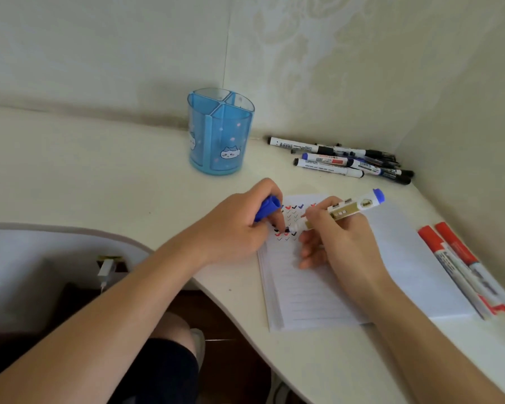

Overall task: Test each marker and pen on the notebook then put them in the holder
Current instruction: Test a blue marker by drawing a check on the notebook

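Marker (351,209) with blue end pinched in right hand (343,246), fingers curled round the barrel, tip down on notebook (312,290) among rows of red, black and blue ticks (292,212). Blue cap (267,210) gripped in left hand (236,228), just beside that tip. Holder (220,132) standing well beyond both on bench (99,176), upright. Heap of markers (341,162) near the wall (362,83) to its right; two red markers (464,266) lying along the notebook's right edge

No wording is legible: print and barcodes on the markers (338,158) near the desk's (99,170) far right corner blur. The notebook (303,287) bears red, blue and black tick marks (292,212).
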